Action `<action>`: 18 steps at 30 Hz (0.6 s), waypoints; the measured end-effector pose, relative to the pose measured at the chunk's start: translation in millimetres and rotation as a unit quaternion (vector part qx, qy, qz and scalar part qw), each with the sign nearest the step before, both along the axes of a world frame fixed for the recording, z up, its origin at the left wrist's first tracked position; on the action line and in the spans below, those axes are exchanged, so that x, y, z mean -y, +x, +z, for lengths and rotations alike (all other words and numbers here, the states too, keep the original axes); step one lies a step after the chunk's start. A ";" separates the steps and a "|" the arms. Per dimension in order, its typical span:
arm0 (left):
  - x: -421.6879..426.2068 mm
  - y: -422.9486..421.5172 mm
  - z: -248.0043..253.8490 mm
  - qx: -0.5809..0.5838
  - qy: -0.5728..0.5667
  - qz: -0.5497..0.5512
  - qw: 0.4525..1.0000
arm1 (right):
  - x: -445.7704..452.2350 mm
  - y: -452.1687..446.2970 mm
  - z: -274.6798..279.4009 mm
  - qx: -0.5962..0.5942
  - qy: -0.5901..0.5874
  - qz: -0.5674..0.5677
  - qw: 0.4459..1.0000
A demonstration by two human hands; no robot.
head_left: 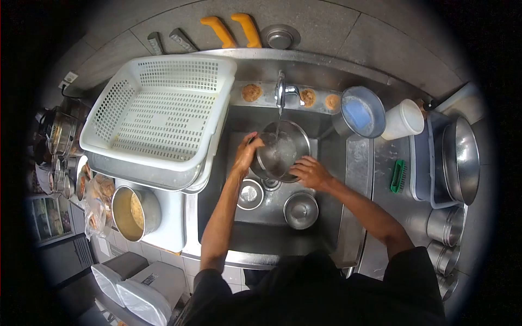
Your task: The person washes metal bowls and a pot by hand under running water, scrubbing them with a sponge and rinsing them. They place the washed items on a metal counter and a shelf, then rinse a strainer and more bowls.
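Observation:
Water runs from the faucet (280, 93) into a round metal bowl (302, 137) inside the steel sink (326, 217). My left hand (248, 152) grips the bowl's left rim, thumb and fingers closed on it. At the lower right rim, my right hand (311, 173) holds the same bowl with bent fingers. Below it on the sink floor sit two small metal bowls, one at the left (250, 194) and one at the right (300, 211). The bottom of the held bowl is blurred by water.
A white perforated basket (163, 122) stands left of the sink, above a metal pot (136, 213). To the right are a container with a blue item (362, 112), a white tub (403, 119), a green brush (398, 175) and stacked metal bowls (461, 160). Orange-handled tools (247, 30) lie behind.

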State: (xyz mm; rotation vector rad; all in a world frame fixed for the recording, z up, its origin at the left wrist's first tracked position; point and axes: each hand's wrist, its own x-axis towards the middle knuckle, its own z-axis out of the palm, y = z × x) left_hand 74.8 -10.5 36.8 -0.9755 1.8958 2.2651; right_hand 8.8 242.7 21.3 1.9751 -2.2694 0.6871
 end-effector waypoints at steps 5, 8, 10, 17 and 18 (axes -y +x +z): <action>16.7 -11.6 17.4 -0.049 0.201 0.053 0.977 | 40.0 9.5 36.6 0.140 -0.045 -0.027 0.989; 12.2 0.0 -41.0 0.028 0.240 -0.003 0.970 | 58.2 10.0 41.2 0.554 -0.180 -0.321 0.747; -1.4 -1.3 -66.6 0.003 0.277 0.024 0.961 | 55.1 -3.0 30.6 0.620 -0.275 -0.394 0.621; -2.4 -59.2 -18.8 -0.053 0.253 -0.063 0.964 | -15.7 -16.4 -51.8 0.678 -0.206 -0.515 0.482; -1.2 -69.2 -2.5 -0.033 0.292 -0.049 0.955 | -20.7 -5.2 -41.2 0.656 -0.135 -0.542 0.508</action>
